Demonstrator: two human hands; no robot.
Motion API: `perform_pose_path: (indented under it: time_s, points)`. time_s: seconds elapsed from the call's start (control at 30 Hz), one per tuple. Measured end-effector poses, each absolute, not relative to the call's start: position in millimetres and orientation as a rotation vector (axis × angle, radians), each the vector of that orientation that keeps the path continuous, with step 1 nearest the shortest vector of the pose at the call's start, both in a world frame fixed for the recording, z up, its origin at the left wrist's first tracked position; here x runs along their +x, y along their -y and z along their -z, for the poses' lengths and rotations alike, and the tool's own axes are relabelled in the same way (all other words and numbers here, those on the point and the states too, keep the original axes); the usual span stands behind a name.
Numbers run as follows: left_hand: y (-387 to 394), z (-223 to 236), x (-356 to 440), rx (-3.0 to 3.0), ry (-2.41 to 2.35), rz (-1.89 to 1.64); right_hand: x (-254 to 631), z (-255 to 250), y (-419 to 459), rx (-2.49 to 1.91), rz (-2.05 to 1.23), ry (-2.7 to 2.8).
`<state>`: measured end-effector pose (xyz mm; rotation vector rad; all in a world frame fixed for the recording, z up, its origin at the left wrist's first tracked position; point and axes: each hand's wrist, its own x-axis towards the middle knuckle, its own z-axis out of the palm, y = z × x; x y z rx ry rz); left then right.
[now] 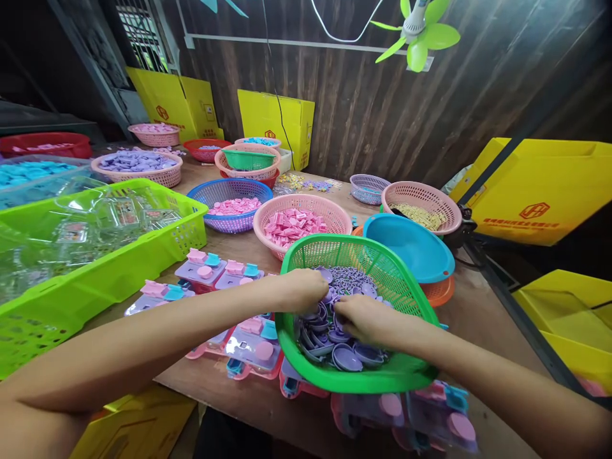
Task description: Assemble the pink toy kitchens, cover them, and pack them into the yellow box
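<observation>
A green basket (356, 382) tilts toward me on top of packed toy sets. Inside it are purple plastic pieces: small round dishes (347, 357) at the front and smaller, thin parts (351, 278) behind. My left hand (308, 291) reaches in over the left side with its fingers curled closed. Close beside it, my right hand (366, 319) is bent down among the purple pieces, fingers pinched together. What either hand grips is hidden by the fingers. Under and around the basket lie toy sets (253, 347) in clear purple, pink and blue plastic.
Left stands a lime-green crate (186, 236) of clear plastic packages. Behind my basket are a pink basket (335, 213) of pink pieces, a blue-purple basket (229, 224) and a blue basin (415, 245). Yellow cartons (535, 191) stand around the table, and a green fan (415, 29) hangs above.
</observation>
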<state>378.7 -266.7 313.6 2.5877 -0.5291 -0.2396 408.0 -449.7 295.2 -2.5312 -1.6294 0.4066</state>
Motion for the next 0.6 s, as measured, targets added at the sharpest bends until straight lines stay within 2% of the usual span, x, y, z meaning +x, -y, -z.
perform_pose_path:
  time_s: [0.13,0.27,0.4,0.6]
  points:
    - [267.7,-332.4,381.4,2.364,0.497,0.384,444.3,-330.0,471.4,-2.458,-0.262,1.314]
    - [278.2,-339.1,398.7,1.884,0.279,0.612,512.4,-355.2,508.9,-2.59,0.124,0.997]
    - [313.9,-350.1,444.9,1.68,0.233,0.484,559.7,-364.8,537.9,-2.673,0.5,0.753]
    - [384.1,-377.7,528.4,1.744,0.2,0.212,542.9,-378.6,540.8,-2.616,0.742,0.652]
